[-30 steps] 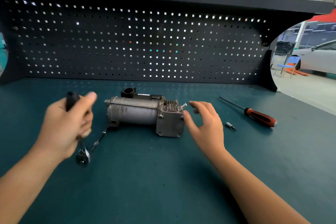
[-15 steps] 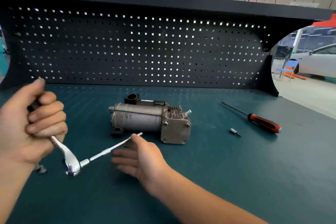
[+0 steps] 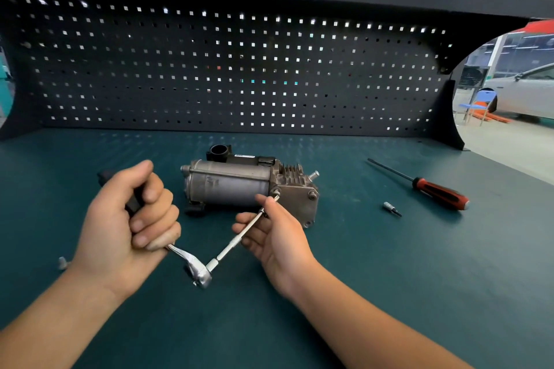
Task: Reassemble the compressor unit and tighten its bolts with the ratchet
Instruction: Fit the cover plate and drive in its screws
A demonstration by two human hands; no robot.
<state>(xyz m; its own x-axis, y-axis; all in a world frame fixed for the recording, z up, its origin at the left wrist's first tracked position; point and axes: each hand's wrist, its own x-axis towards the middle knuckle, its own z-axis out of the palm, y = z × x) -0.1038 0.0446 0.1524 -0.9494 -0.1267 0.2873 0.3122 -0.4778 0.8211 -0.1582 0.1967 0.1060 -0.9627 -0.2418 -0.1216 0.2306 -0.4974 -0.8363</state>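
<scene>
The grey metal compressor unit point(image 3: 239, 184) lies on its side in the middle of the green bench. My left hand point(image 3: 129, 225) is shut around the black handle of the ratchet point(image 3: 199, 271), whose chrome head hangs just above the bench in front of the unit. A long extension bar point(image 3: 230, 244) runs from that head up and to the right. My right hand point(image 3: 275, 234) pinches the bar near its tip. The tip sits at a bolt point(image 3: 275, 192) on the front left corner of the compressor's end block.
A screwdriver with a red and black handle point(image 3: 437, 193) lies to the right, a small bit point(image 3: 391, 208) beside it. A small metal part point(image 3: 62, 263) rests at the left by my wrist. A black pegboard point(image 3: 227, 69) closes the back of the bench.
My left hand swung the ratchet in toward the compressor. My right hand took hold of the extension bar and brought its tip up to the corner bolt.
</scene>
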